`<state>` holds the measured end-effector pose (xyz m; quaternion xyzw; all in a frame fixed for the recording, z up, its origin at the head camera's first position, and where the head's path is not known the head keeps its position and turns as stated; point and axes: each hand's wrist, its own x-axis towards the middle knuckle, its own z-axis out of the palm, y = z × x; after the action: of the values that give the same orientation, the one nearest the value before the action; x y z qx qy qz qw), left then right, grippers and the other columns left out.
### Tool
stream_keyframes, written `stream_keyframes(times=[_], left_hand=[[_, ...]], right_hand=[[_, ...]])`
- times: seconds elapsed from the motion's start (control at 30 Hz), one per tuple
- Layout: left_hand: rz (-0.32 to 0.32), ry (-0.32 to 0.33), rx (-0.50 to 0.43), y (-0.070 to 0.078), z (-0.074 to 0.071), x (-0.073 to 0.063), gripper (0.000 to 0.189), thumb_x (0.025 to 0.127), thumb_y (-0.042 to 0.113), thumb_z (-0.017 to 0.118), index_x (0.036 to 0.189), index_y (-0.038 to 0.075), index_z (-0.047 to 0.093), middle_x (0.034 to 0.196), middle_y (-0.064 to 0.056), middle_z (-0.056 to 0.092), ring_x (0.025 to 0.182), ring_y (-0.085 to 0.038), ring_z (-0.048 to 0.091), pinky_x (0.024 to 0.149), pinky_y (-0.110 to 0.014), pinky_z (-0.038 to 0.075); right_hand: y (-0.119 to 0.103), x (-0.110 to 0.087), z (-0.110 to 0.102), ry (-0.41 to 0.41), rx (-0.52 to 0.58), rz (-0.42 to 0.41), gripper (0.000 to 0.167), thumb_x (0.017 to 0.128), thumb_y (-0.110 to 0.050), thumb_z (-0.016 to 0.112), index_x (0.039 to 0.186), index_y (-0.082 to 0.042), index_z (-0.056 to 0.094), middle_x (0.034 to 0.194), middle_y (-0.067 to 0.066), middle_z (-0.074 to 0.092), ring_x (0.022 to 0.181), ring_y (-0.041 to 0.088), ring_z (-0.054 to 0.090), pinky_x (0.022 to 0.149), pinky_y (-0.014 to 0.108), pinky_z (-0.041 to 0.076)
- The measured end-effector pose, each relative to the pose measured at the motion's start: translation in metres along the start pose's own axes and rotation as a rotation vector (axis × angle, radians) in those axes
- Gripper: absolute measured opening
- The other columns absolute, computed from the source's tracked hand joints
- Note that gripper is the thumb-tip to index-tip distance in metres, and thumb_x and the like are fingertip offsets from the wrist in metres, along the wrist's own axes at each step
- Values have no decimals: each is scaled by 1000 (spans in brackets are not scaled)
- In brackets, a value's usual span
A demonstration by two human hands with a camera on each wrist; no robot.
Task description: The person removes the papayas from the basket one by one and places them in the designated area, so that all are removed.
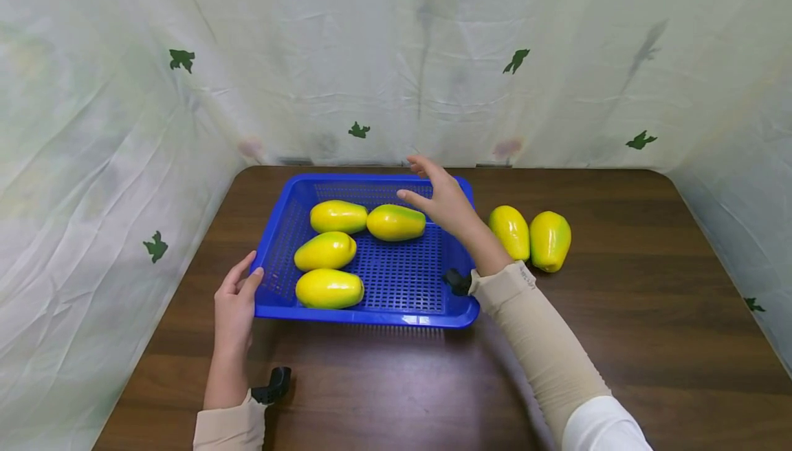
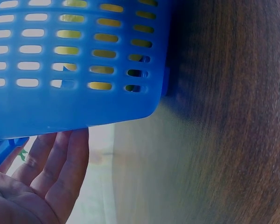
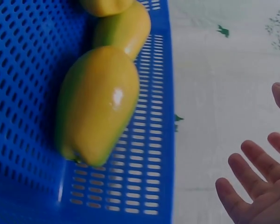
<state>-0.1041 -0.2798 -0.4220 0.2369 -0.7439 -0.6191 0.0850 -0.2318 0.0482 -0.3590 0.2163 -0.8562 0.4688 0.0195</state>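
A blue plastic basket (image 1: 399, 279) with slotted walls sits on the table, holding several yellow-green papayas (image 1: 329, 289). At its left side my left hand (image 1: 235, 303) grips the rim, thumb on top; the left wrist view shows the fingers (image 2: 67, 168) under the edge. Over the basket's back right part hovers my right hand (image 1: 442, 196), fingers spread and holding nothing. Just left of it lies the nearest papaya (image 1: 396, 223), also large in the right wrist view. Outside the basket, two papayas (image 1: 509, 232) lie side by side beyond my right forearm.
The brown wooden table (image 1: 643, 313) extends to the right and in front of the basket. A pale curtain (image 1: 458, 59) with green leaf-like shapes hangs behind and at both sides. Black wrist cameras (image 1: 280, 382) are strapped at both sleeves.
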Motion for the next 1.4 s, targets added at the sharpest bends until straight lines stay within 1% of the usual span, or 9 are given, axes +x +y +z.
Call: stream_keyframes(times=[0.2, 0.27, 0.5, 0.63, 0.73, 0.9, 1.07, 1.23, 1.4], left_hand=[[18, 2, 11, -1, 0, 0, 43, 90, 33, 53, 131, 23, 48, 107, -11, 54, 81, -14, 56, 69, -20, 49], [17, 0, 7, -1, 0, 0, 43, 90, 33, 53, 131, 24, 48, 108, -10, 54, 83, -14, 56, 69, -20, 49], [13, -8, 10, -1, 0, 0, 43, 90, 34, 52, 132, 25, 47, 115, -11, 50, 87, -15, 54, 70, -19, 48], [17, -6, 4, -1, 0, 0, 43, 90, 33, 52, 132, 24, 48, 115, -11, 51, 85, -14, 55, 69, -19, 48], [19, 0, -8, -1, 0, 1, 42, 90, 32, 53, 131, 23, 49, 111, -11, 52, 83, -13, 56, 68, -19, 49], [24, 6, -6, -2, 0, 1, 42, 90, 32, 54, 131, 23, 49, 107, -9, 53, 82, -14, 55, 67, -19, 49], [18, 12, -20, -2, -1, 1, 42, 90, 31, 54, 130, 23, 50, 105, -9, 54, 81, -14, 55, 66, -19, 49], [18, 10, -5, -3, -1, 1, 42, 90, 31, 53, 131, 23, 48, 109, -11, 53, 83, -15, 55, 66, -18, 48], [13, 2, 15, -3, 0, 1, 43, 90, 33, 52, 132, 24, 47, 114, -12, 51, 86, -16, 54, 69, -18, 48]], right_hand=[[11, 10, 16, -85, -3, 31, 62, 85, -34, 61, 137, -17, 34, 130, 8, 44, 120, 25, 39, 95, 40, 34], [15, 12, 20, -112, -6, 46, 61, 85, -32, 61, 137, -17, 34, 131, 10, 43, 120, 26, 39, 95, 40, 34], [22, 17, 28, -225, -14, 87, 64, 85, -28, 62, 139, -12, 32, 135, 12, 38, 123, 28, 34, 96, 43, 32], [27, 21, 31, -259, -34, 116, 64, 85, -28, 63, 139, -13, 32, 136, 11, 37, 124, 26, 34, 97, 41, 32], [30, 23, 34, -280, -49, 127, 63, 85, -27, 63, 139, -13, 33, 135, 12, 39, 123, 26, 36, 97, 40, 32], [37, 24, 39, -316, -84, 115, 63, 84, -26, 64, 138, -12, 35, 134, 13, 40, 122, 26, 37, 97, 40, 31], [41, 25, 41, -363, -133, 122, 64, 83, -26, 65, 138, -12, 35, 137, 9, 38, 124, 23, 35, 99, 38, 29], [43, 25, 42, -405, -207, 142, 63, 83, -26, 65, 138, -14, 36, 136, 8, 39, 124, 24, 34, 100, 38, 27], [42, 24, 42, -431, -279, 174, 62, 83, -23, 66, 137, -17, 37, 134, 9, 41, 121, 27, 36, 98, 41, 29]])
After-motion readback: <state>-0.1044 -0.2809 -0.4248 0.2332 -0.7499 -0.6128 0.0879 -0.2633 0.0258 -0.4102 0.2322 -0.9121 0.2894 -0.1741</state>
